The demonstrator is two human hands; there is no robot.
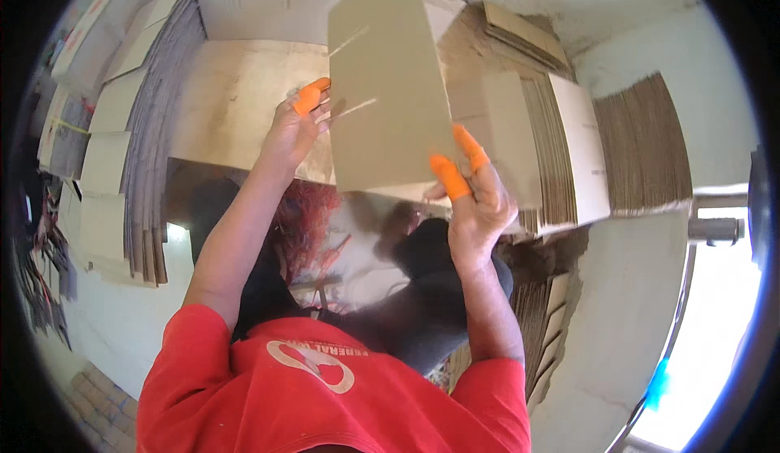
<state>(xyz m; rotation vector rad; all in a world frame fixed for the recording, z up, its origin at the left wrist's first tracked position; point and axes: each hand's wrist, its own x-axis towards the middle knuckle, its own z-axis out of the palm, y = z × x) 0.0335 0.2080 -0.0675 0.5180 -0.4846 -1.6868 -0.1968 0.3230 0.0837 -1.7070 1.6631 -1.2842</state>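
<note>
A flat brown cardboard sheet (386, 120) is held up and tilted in front of me, with two pale slit-like marks near its left side. My left hand (298, 128) grips its left edge, an orange finger cover on the fingertip there. At the lower right edge, my right hand (479, 205) pinches the sheet between digits wearing orange covers. Part of each hand's grip is hidden by the sheet. Below it lies a pale wooden work surface (252, 87).
Tall stacks of flat cardboard stand at the left (110, 160) and the right (578, 148), with a darker stack (646, 148) beyond. More cardboard (260, 6) rises along the far edge. Red stringy material (313, 217) lies beneath the surface, near my legs. A bright opening (719, 315) is at far right.
</note>
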